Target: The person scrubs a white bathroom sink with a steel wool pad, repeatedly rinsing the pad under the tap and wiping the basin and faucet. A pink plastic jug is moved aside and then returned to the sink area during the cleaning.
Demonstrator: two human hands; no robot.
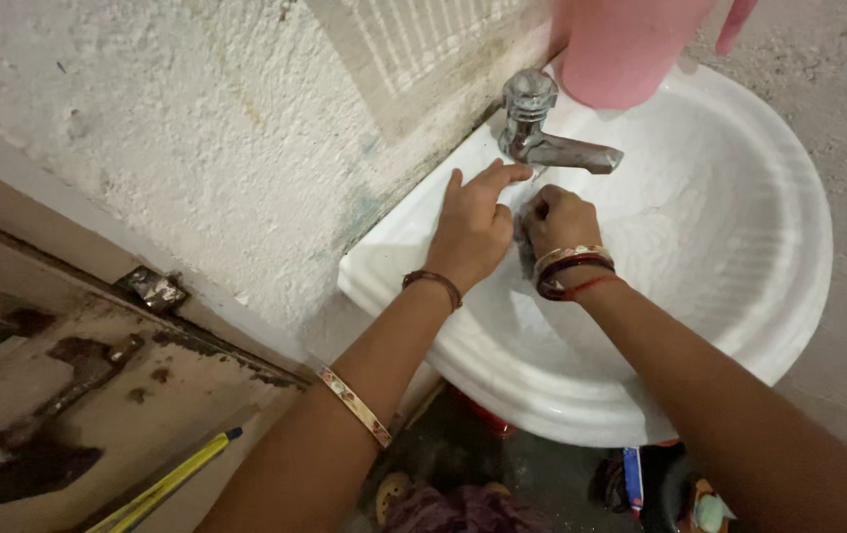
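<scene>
The person's left hand (471, 225) rests flat on the back ledge of a round white ceramic wash basin (739, 326), fingers spread and holding nothing, with the fingertips reaching toward the base of a dull grey metal tap (542, 133). The right hand (557, 222) is curled into a fist just beside it, under the tap's spout, closed on a small dark grey scrubbing pad (524, 245); only an edge of the pad shows between the two hands, so it may equally be a cloth. The two hands are almost touching. The basin is fixed to a rough whitewashed wall (177, 128). A pink plastic container (626, 44) stands at the basin's far rim, behind the tap. Below the left forearm, a yellow rod with a blue tip (172, 481) lies slanted beside a worn, rust-stained door frame (78, 385).
</scene>
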